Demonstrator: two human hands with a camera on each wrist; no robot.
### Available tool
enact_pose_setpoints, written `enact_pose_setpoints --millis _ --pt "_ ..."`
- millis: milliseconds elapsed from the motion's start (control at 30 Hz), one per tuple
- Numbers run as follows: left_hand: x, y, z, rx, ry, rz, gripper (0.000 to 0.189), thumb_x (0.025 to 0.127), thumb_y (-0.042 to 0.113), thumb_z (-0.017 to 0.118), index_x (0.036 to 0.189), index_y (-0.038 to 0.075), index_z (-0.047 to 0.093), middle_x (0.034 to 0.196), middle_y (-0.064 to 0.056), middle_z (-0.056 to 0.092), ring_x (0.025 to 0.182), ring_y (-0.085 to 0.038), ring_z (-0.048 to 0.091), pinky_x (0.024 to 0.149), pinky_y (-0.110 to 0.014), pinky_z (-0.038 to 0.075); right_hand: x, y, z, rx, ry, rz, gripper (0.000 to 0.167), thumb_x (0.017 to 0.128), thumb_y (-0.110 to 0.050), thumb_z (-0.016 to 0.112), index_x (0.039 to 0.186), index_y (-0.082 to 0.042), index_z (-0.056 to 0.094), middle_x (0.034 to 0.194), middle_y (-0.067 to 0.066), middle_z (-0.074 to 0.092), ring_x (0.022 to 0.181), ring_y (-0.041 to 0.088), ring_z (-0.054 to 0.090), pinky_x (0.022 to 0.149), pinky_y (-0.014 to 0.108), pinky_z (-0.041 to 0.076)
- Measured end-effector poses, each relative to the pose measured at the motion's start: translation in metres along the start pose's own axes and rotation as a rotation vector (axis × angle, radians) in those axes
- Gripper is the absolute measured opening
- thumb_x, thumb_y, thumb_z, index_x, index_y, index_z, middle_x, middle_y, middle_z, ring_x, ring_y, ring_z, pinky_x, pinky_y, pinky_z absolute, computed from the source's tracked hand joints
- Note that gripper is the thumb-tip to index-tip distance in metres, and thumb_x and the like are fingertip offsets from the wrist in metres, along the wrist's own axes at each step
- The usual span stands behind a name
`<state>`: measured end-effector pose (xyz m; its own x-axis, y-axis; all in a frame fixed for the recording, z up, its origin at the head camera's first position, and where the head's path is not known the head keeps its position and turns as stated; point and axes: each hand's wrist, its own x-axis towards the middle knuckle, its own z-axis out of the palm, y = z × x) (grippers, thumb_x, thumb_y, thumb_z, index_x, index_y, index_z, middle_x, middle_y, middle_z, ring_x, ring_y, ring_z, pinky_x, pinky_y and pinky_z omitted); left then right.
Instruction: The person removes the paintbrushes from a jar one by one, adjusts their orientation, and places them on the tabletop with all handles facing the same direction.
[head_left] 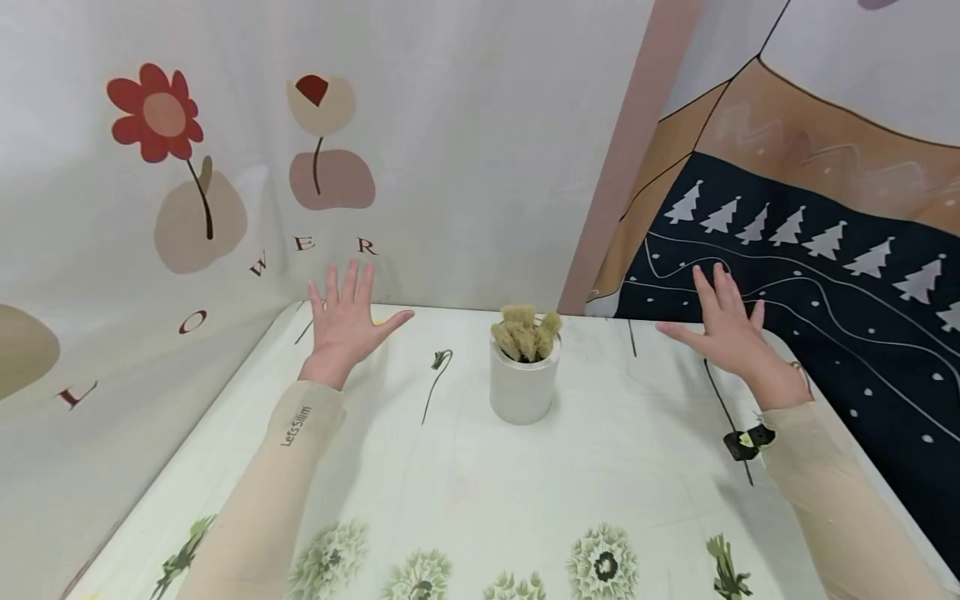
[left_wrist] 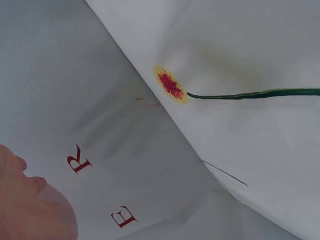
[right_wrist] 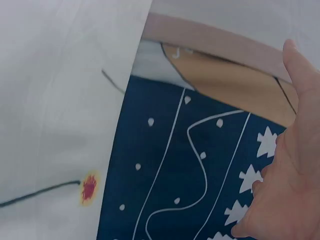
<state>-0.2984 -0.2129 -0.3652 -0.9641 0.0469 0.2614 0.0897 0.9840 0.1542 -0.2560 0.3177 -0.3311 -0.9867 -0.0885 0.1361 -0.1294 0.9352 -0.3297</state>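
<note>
A white cylindrical pot (head_left: pixel 522 392) holding fuzzy yellow-green plant tufts (head_left: pixel 525 333) stands upright on the table, between the two hands and apart from both. My left hand (head_left: pixel 343 325) is raised over the table's back left, fingers straight and spread, holding nothing. On the other side my right hand (head_left: pixel 727 329) hovers near the back right edge, its fingers extended and thumb out, also holding nothing. Parts of the left hand (left_wrist: pixel 30 205) and right hand (right_wrist: pixel 292 165) show in their wrist views. A small black device (head_left: pixel 742 444) sits by the right wrist.
A white cloth with printed flowers (head_left: pixel 603 562) and stems covers the table (head_left: pixel 450 467). Behind it hangs a pale curtain (head_left: pixel 465 167) with red letters and flowers. At the right is a dark blue fabric (head_left: pixel 795 275) with white trees.
</note>
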Motion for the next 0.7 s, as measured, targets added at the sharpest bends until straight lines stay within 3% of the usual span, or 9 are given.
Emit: enact_pose_setpoints --millis 267,500,700 --pt "-0.002 0.005 -0.002 -0.005 -0.001 0.007 0.107 0.086 0.084 0.036 0.162 0.016 0.001 0.169 -0.006 -0.009 0.155 -0.042 -0.005 0.122 -0.065 -0.012 0.005 -0.018 0.007 0.031 -0.020 -0.049 0.112 0.089 -0.061 0.063 0.160 -0.013 -0.009 0.166 0.021 -0.015 0.153 0.046 -0.009 0.111 0.082 -0.007" --pt "-0.003 0.009 0.000 -0.049 -0.004 0.016 0.106 0.087 0.084 0.036 0.162 0.019 0.000 0.170 -0.005 -0.009 0.155 -0.039 -0.011 0.123 -0.063 -0.013 0.009 -0.036 0.016 0.082 -0.111 -0.086 0.112 0.090 -0.061 0.062 0.160 -0.011 -0.009 0.168 0.019 -0.007 0.154 0.044 -0.001 0.115 0.079 0.001" --pt "-0.005 0.015 0.001 -0.065 0.005 0.024 0.106 0.087 0.085 0.034 0.162 0.018 0.003 0.170 -0.007 -0.005 0.156 -0.037 -0.010 0.124 -0.063 -0.008 0.010 -0.051 0.022 0.127 -0.139 -0.103 0.108 0.091 -0.058 0.063 0.161 -0.012 -0.005 0.168 0.018 -0.002 0.154 0.044 0.003 0.119 0.074 0.002"
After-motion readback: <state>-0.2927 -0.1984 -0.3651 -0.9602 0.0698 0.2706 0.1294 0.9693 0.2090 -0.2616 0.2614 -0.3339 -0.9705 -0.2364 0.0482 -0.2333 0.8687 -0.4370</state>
